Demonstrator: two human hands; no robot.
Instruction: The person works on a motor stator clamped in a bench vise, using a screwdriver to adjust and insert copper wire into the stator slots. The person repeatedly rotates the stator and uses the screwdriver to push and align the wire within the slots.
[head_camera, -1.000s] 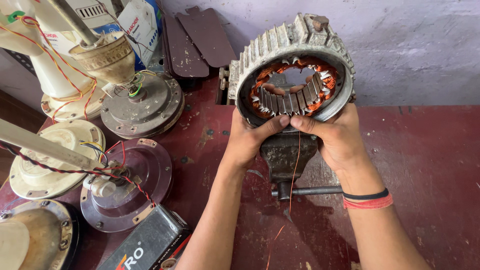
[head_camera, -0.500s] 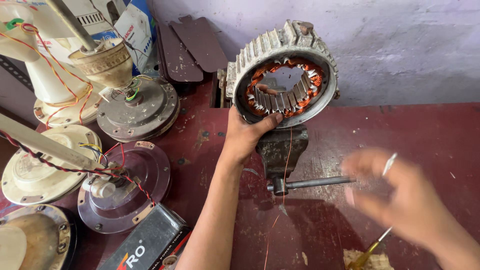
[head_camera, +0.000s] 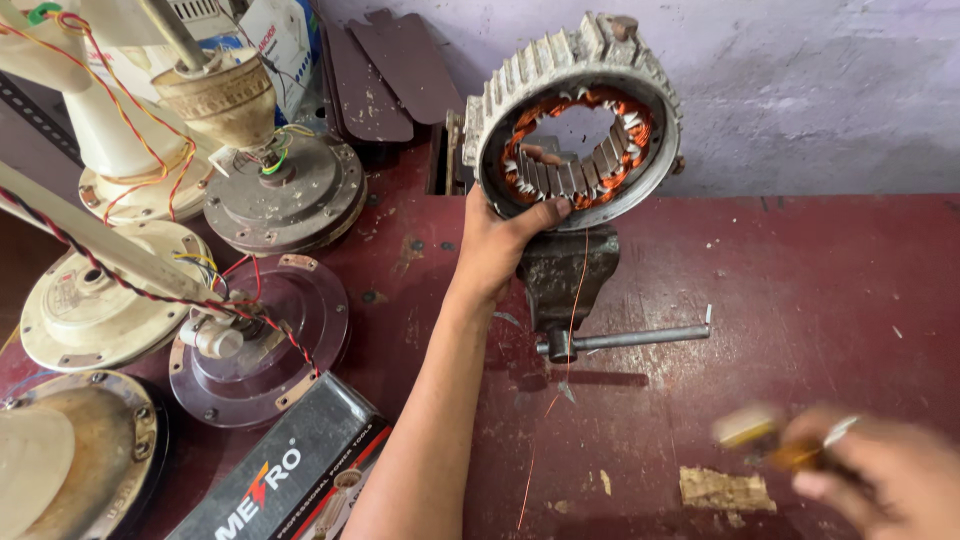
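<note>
A grey finned motor stator (head_camera: 573, 118) with orange copper windings stands tilted on a small bench vise (head_camera: 566, 270). My left hand (head_camera: 503, 240) grips its lower left rim, thumb reaching inside the ring. A thin copper wire (head_camera: 572, 310) hangs from the stator down over the vise. My right hand (head_camera: 880, 480) is blurred at the bottom right above the red bench, closed around a small yellowish object (head_camera: 750, 432) that I cannot make out.
Several dismantled ceiling fan motors and covers (head_camera: 285, 200) lie at the left, with red and yellow wires. A dark box (head_camera: 290, 470) sits at the bottom left. Brown fan blades (head_camera: 385, 60) lean on the wall. A scrap of brown paper (head_camera: 725, 490) lies on the red bench (head_camera: 800, 290).
My right hand left the stator rim and swung down to the bottom right, now holding a small object. My left hand keeps its hold on the stator.
</note>
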